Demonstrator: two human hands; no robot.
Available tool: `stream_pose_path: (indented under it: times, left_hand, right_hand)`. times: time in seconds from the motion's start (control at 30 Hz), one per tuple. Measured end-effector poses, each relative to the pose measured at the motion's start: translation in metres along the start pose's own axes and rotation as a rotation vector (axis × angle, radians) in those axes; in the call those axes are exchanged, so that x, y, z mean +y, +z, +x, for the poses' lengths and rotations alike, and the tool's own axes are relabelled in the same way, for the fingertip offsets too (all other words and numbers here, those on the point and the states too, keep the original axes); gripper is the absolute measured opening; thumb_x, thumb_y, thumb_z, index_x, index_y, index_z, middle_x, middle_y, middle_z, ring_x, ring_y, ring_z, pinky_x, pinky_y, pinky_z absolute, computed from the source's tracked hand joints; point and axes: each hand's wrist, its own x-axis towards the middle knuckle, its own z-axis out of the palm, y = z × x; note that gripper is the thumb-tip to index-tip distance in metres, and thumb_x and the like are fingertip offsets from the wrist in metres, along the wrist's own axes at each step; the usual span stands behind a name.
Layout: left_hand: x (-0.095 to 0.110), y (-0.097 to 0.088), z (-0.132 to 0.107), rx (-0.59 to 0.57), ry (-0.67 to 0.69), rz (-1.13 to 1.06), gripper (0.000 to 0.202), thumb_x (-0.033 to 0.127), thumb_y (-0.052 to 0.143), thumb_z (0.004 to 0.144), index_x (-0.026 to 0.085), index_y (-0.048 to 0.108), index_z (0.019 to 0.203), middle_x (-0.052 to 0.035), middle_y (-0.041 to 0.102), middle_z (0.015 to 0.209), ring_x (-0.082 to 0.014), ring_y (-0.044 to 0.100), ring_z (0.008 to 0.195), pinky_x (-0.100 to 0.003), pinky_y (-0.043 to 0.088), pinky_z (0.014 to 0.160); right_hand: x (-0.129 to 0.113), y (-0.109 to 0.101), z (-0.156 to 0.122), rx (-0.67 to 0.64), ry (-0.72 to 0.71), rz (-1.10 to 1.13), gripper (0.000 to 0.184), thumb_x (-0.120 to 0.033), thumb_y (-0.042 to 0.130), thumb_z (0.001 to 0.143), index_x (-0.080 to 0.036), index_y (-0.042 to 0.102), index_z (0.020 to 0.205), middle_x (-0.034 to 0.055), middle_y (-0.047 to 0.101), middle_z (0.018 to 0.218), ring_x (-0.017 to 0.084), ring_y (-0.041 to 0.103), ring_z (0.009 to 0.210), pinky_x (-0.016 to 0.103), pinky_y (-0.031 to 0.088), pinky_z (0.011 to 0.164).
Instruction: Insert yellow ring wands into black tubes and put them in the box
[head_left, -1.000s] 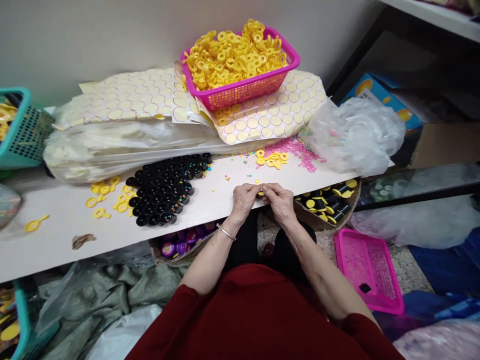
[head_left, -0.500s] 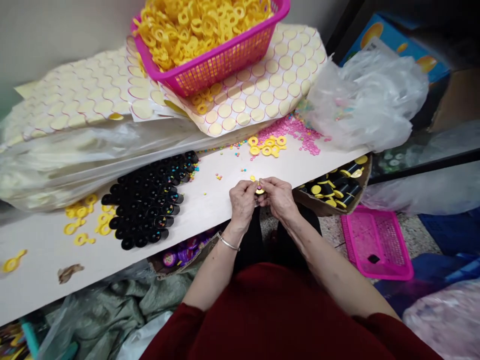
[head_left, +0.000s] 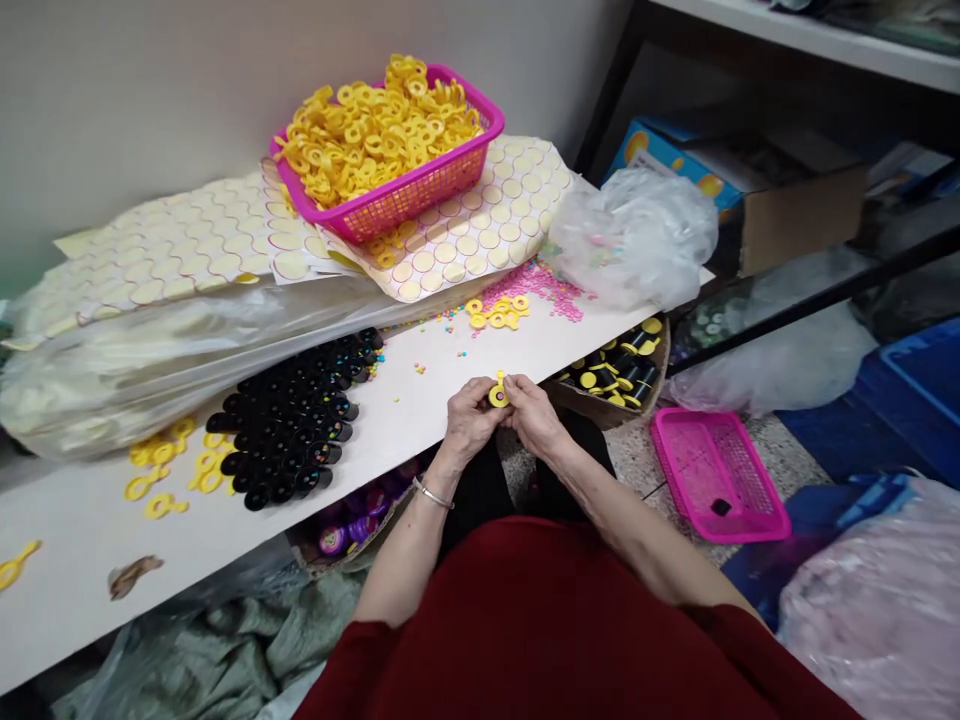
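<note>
Plain grey wall (head_left: 180, 80) 10 to 12 o'clock, white surface (head_left: 60, 620) running 8 to 2, dark-framed shelf (head_left: 847, 50) at 2, speckled floor (head_left: 787, 460) toward 4.

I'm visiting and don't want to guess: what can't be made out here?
Head view: back of the held ring, covered by the left hand and right hand.
Head view: floor of the upper basket, buried under yellow rings.
Head view: leftmost ring, cut off by the picture's edge.
Head view: purple things, partly hidden by the table.
Head view: print on the blue box, too small.
</note>
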Motion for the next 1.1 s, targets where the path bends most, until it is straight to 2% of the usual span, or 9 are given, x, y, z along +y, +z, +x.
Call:
stream_pose_path:
  times: [0.07, 0.17, 0.3, 0.43, 0.6, 0.83, 1.0, 1.1]
  left_hand:
    - [0.007, 0.001, -0.008, -0.03, 0.081, 0.018, 0.034, 0.038, 0.079, 0.063, 0.018, 0.07, 0.089, -0.0017, 0.063, 0.082, -0.0128, 0.053, 0.075, -0.027, 0.043, 0.068]
    - [0.022, 0.002, -0.019, -0.119, 0.194, 0.031, 0.036, 0.04, 0.078, 0.063, 0.02, 0.07, 0.092, -0.0032, 0.065, 0.084, -0.016, 0.054, 0.084, -0.031, 0.044, 0.078]
    - [0.037, 0.006, -0.029, -0.231, 0.295, 0.03, 0.039, 0.043, 0.074, 0.068, 0.021, 0.07, 0.1, -0.0043, 0.065, 0.085, -0.0171, 0.05, 0.091, -0.034, 0.043, 0.084]
    - [0.041, 0.01, -0.037, -0.328, 0.314, 0.106, 0.039, 0.046, 0.069, 0.073, 0.02, 0.069, 0.102, -0.0054, 0.066, 0.087, -0.0187, 0.047, 0.094, -0.036, 0.042, 0.087]
    - [0.042, 0.019, -0.045, -0.397, 0.334, 0.227, 0.036, 0.045, 0.067, 0.076, 0.017, 0.069, 0.098, -0.0055, 0.064, 0.082, -0.0207, 0.046, 0.096, -0.036, 0.042, 0.086]
    - [0.055, 0.04, -0.05, -0.519, 0.472, 0.363, 0.029, 0.043, 0.056, 0.084, 0.017, 0.068, 0.085, -0.0059, 0.064, 0.082, -0.0213, 0.048, 0.096, -0.038, 0.041, 0.088]
    - [0.054, 0.056, -0.054, -0.539, 0.531, 0.424, 0.022, 0.035, 0.053, 0.086, 0.017, 0.066, 0.088, -0.0062, 0.064, 0.088, -0.0217, 0.048, 0.098, -0.041, 0.04, 0.093]
    - [0.051, 0.064, -0.053, -0.599, 0.528, 0.449, 0.021, 0.034, 0.054, 0.085, 0.018, 0.065, 0.092, -0.0062, 0.065, 0.092, -0.0222, 0.049, 0.102, -0.043, 0.039, 0.097]
  right_hand:
    - [-0.002, -0.009, -0.012, -0.004, 0.02, 0.026, 0.043, -0.056, 0.071, 0.064, -0.019, 0.056, 0.079, -0.0018, 0.061, 0.073, 0.01, 0.056, 0.055, 0.024, 0.046, 0.045]
    - [-0.005, -0.027, -0.02, 0.002, 0.051, 0.042, 0.039, -0.053, 0.071, 0.065, -0.018, 0.058, 0.074, -0.002, 0.058, 0.064, 0.008, 0.05, 0.046, 0.021, 0.038, 0.038]
    - [-0.011, -0.049, -0.025, -0.173, 0.129, 0.056, 0.037, -0.05, 0.074, 0.064, -0.017, 0.062, 0.074, -0.0013, 0.06, 0.065, 0.01, 0.055, 0.056, 0.02, 0.044, 0.045]
    - [-0.024, -0.063, -0.036, -0.331, 0.197, -0.007, 0.045, -0.053, 0.076, 0.06, -0.015, 0.065, 0.081, -0.0006, 0.062, 0.07, 0.01, 0.057, 0.061, 0.022, 0.048, 0.051]
    - [-0.036, -0.076, -0.047, -0.458, 0.271, -0.153, 0.039, -0.031, 0.083, 0.056, -0.013, 0.065, 0.086, -0.002, 0.062, 0.069, 0.007, 0.054, 0.059, 0.017, 0.043, 0.051]
    - [-0.043, -0.1, -0.051, -0.564, 0.201, -0.227, 0.041, -0.012, 0.081, 0.047, -0.012, 0.065, 0.084, -0.0021, 0.064, 0.071, 0.007, 0.055, 0.064, 0.017, 0.04, 0.055]
    - [-0.043, -0.113, -0.058, -0.542, 0.161, -0.185, 0.042, -0.01, 0.08, 0.045, -0.013, 0.064, 0.084, -0.0023, 0.065, 0.073, 0.008, 0.057, 0.067, 0.019, 0.043, 0.059]
    - [-0.034, -0.121, -0.062, -0.497, 0.089, -0.135, 0.042, -0.011, 0.08, 0.045, -0.013, 0.064, 0.084, -0.0019, 0.065, 0.073, 0.009, 0.058, 0.066, 0.021, 0.044, 0.06]
